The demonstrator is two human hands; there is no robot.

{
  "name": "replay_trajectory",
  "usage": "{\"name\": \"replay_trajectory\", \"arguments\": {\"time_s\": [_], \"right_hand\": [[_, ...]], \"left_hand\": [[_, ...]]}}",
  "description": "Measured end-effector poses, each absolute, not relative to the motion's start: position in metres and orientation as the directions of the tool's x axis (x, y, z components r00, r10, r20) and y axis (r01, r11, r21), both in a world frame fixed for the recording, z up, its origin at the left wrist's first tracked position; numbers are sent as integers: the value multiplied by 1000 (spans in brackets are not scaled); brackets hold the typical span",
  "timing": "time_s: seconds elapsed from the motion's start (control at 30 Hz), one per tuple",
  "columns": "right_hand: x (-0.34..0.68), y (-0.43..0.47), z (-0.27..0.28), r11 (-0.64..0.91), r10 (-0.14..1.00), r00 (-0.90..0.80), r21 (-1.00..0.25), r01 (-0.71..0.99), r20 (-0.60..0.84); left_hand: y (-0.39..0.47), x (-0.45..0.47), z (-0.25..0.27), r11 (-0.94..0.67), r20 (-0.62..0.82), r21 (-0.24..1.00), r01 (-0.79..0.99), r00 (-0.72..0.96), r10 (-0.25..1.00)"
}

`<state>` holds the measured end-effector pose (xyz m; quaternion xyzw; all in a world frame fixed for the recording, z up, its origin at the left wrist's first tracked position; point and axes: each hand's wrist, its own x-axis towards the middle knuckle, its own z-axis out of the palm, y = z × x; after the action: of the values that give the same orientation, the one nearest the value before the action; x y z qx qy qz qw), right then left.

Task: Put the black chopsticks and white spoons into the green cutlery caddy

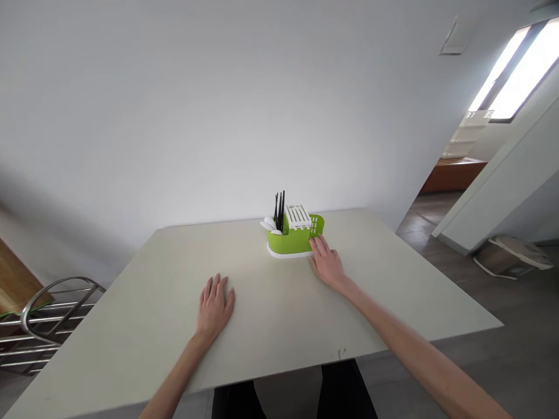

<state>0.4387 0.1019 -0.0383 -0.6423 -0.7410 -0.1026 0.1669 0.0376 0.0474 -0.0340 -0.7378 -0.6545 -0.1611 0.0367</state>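
A green utensil holder with a white base and a white slotted top stands on the pale table near the wall. Black chopsticks stand upright in its left compartment, and white spoons lean out beside them. My right hand is at the holder's right end, fingers stretched out and the tips touching or very near its front; whatever is under them is hidden. Flat on the table to the left and nearer to me lies my left hand, fingers a little spread, holding nothing.
A white wall rises behind the table's far edge. At lower left is a metal rack beside the table. A bin stands on the floor at the right, with a bright window beyond. My legs are under the near edge.
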Motion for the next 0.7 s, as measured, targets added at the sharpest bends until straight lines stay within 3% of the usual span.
{"name": "replay_trajectory", "arguments": {"time_s": [0.4, 0.7], "right_hand": [[554, 123, -45, 6, 971, -7, 2, 1000, 240], [618, 140, -39, -79, 984, 88, -61, 995, 156]], "left_hand": [[54, 34, -36, -162, 310, 106, 981, 123, 943], [58, 32, -39, -166, 322, 64, 984, 136, 937]]}}
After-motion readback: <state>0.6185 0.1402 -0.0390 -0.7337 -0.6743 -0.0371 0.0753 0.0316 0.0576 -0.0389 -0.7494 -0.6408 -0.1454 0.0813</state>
